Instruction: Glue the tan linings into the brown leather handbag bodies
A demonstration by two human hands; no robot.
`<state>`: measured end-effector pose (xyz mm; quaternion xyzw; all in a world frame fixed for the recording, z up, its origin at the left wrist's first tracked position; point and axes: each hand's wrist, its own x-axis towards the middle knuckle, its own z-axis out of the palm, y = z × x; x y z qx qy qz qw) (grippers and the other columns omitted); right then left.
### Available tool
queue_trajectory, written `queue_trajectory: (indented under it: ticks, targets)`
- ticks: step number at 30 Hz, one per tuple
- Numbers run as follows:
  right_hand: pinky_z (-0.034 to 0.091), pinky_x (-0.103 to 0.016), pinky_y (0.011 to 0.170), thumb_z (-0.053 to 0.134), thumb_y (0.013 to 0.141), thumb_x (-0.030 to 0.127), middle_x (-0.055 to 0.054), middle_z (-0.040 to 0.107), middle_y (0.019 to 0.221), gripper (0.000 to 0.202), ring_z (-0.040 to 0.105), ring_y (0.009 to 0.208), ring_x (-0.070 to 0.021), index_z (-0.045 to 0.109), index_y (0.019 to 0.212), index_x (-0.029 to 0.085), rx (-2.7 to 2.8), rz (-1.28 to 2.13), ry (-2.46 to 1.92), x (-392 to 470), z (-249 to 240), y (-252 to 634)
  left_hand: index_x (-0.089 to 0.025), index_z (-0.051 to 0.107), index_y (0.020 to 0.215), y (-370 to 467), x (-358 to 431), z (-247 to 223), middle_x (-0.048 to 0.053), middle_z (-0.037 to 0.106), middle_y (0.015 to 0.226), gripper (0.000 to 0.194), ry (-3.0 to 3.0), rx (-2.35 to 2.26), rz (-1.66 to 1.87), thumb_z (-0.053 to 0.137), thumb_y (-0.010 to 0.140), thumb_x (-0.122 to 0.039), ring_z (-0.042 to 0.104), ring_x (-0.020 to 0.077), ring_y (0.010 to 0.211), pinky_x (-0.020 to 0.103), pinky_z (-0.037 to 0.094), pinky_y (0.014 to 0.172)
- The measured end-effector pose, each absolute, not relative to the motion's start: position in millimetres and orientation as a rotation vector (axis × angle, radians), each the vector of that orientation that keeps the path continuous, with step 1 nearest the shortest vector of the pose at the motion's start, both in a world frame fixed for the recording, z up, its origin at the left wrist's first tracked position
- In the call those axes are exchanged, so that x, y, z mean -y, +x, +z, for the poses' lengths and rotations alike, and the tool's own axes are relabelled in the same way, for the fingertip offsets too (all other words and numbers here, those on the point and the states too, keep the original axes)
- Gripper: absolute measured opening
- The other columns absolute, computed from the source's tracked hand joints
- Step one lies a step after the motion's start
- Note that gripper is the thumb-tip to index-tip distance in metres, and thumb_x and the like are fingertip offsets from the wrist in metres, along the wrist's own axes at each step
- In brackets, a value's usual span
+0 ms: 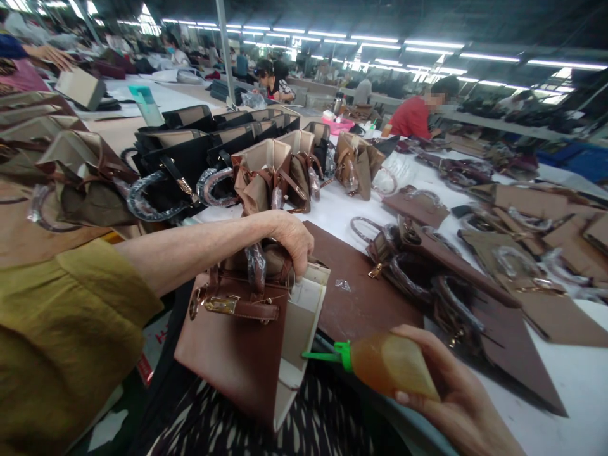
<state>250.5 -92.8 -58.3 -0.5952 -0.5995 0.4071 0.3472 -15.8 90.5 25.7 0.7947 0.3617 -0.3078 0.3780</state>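
A brown handbag (237,361) rests tilted on my lap, its pale inner side facing right. My left hand (292,240) reaches over the bag's top, fingers bent down at the upper edge of the pale panel (306,297); what the fingertips grip is hidden. In my right hand (451,392) is a squeeze bottle (392,364) of amber liquid, lying sideways. Its green nozzle (325,356) points left, with the tip at the panel's edge. A plastic-wrapped handle (256,269) and a strap with a gold buckle (223,305) show on the bag.
Black handbags (175,152) and brown handbags (263,168) stand in rows behind. A brown board (351,297) lies beside my bag, with flat bag pieces (503,342) to the right. A person in red (408,114) sits across the table; another person's hand (52,57) is at far left.
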Motion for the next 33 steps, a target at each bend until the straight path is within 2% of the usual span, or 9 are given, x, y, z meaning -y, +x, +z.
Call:
queue_trajectory:
  ticks: [4, 11, 15, 17, 21, 24, 28, 33]
  targets:
    - [0.053, -0.023, 0.069, 0.082, 0.049, 0.032, -0.003, 0.07, 0.095, 0.048, 0.067, 0.08, -0.0238, 0.068, 0.094, 0.027, 1.601, 1.04, -1.539, 94.6, -53.4, 242.7, -0.016, 0.058, 0.054, -16.2, -90.8, 25.5, -0.002, 0.051, 0.048, 0.024, 2.079, -0.917, -0.784, 0.068, 0.06, -0.036, 0.044, 0.0112, 0.046, 0.025, 0.034, 0.046]
    - [0.053, -0.03, 0.072, 0.079, 0.048, 0.036, -0.005, 0.07, 0.094, 0.05, 0.065, 0.081, -0.0266, 0.067, 0.096, 0.024, 1.674, 1.095, -1.708, 99.5, -43.9, 235.7, -0.016, 0.065, 0.066, -17.2, -91.6, 25.7, 0.0, 0.058, 0.056, 0.024, 2.093, -0.943, -0.792, 0.067, 0.06, -0.039, 0.048, 0.0134, 0.05, 0.027, 0.038, 0.051]
    - [0.052, -0.03, 0.07, 0.078, 0.049, 0.035, -0.004, 0.07, 0.09, 0.051, 0.064, 0.08, -0.0264, 0.064, 0.097, 0.024, 1.547, 1.203, -1.659, 98.1, -51.1, 240.3, -0.015, 0.065, 0.069, -13.8, -86.5, 36.6, 0.001, 0.059, 0.059, 0.027, 2.21, -0.922, -0.776, 0.065, 0.062, -0.041, 0.048, 0.0137, 0.052, 0.026, 0.037, 0.049]
    - [0.051, -0.028, 0.066, 0.078, 0.053, 0.035, -0.002, 0.068, 0.089, 0.05, 0.063, 0.078, -0.0246, 0.061, 0.1, 0.026, 1.446, 1.299, -1.569, 97.1, -57.0, 245.2, -0.015, 0.065, 0.069, -11.7, -81.0, 50.0, 0.001, 0.059, 0.058, 0.025, 2.283, -0.949, -0.75, 0.062, 0.063, -0.039, 0.048, 0.0135, 0.052, 0.025, 0.035, 0.048]
    - [0.045, -0.024, 0.046, 0.074, 0.064, 0.042, 0.0, 0.063, 0.08, 0.052, 0.057, 0.062, -0.0195, 0.054, 0.11, 0.027, 1.154, 1.444, -1.434, 96.2, -61.9, 251.9, -0.015, 0.065, 0.072, -7.9, -67.9, 87.8, -0.001, 0.056, 0.055, 0.019, 2.494, -1.119, -0.616, 0.057, 0.063, -0.029, 0.047, 0.0118, 0.051, 0.023, 0.032, 0.047]
    - [0.042, -0.024, 0.044, 0.074, 0.065, 0.044, 0.0, 0.061, 0.075, 0.054, 0.053, 0.058, -0.0175, 0.052, 0.111, 0.025, 0.925, 1.406, -1.355, 92.3, -56.9, 249.6, -0.015, 0.065, 0.071, -3.1, -62.0, 113.1, 0.001, 0.057, 0.057, 0.015, 2.664, -1.251, -0.505, 0.056, 0.064, -0.024, 0.047, 0.0122, 0.052, 0.024, 0.03, 0.047]
    - [0.042, -0.024, 0.048, 0.075, 0.066, 0.04, -0.001, 0.06, 0.077, 0.052, 0.054, 0.061, -0.0175, 0.052, 0.109, 0.024, 0.809, 1.328, -1.268, 78.8, -50.2, 246.9, -0.014, 0.067, 0.074, 8.0, -58.1, 125.2, 0.007, 0.063, 0.072, 0.014, 2.858, -1.405, -0.432, 0.058, 0.065, -0.021, 0.057, 0.0202, 0.067, 0.028, 0.038, 0.056]
    - [0.042, -0.025, 0.051, 0.073, 0.069, 0.042, -0.001, 0.061, 0.08, 0.047, 0.056, 0.065, -0.0181, 0.053, 0.107, 0.023, 0.911, 1.287, -1.299, 61.5, -57.6, 255.4, -0.013, 0.067, 0.082, 20.7, -48.4, 98.9, 0.012, 0.066, 0.081, 0.016, 2.864, -1.463, -0.331, 0.058, 0.071, -0.02, 0.062, 0.026, 0.082, 0.034, 0.046, 0.072]
